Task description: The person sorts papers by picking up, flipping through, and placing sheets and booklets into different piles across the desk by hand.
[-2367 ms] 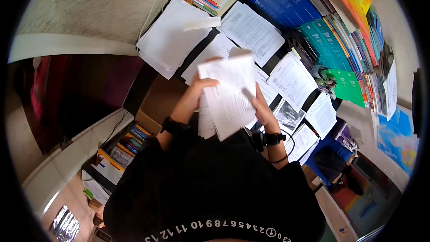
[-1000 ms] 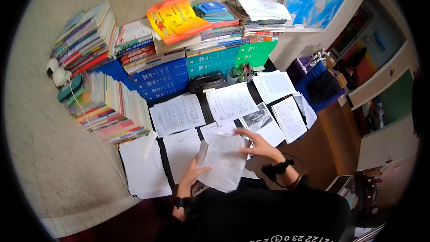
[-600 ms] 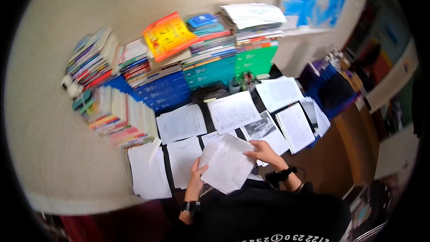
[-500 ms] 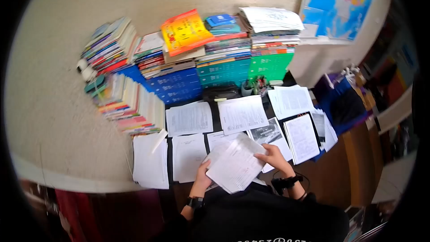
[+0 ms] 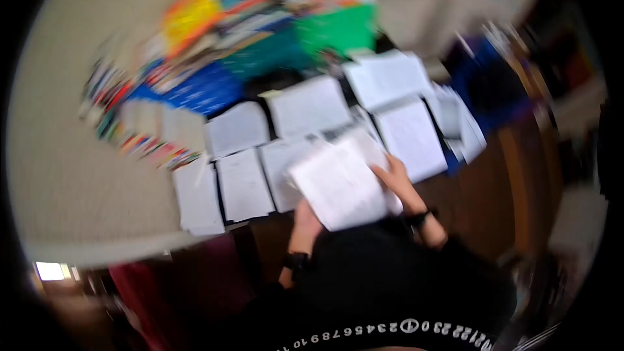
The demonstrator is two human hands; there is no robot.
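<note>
1. Head view: loose white paper sheets (image 5: 344,185) are held at the near edge of a black counter (image 5: 349,93); handling them looks like the step in hand.
2. Right hand (image 5: 393,177), grip pinching their right edge, thumb on top; left hand (image 5: 307,220), at their lower left (fingers hidden, closure impossible to tell).
3. Next move probably calls for level, two-handed support.

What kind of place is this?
Probably a study or office workspace, though the frame is blurred: paper stacks laid out in rows, piled books beyond them, and a held sheaf of papers.
</note>
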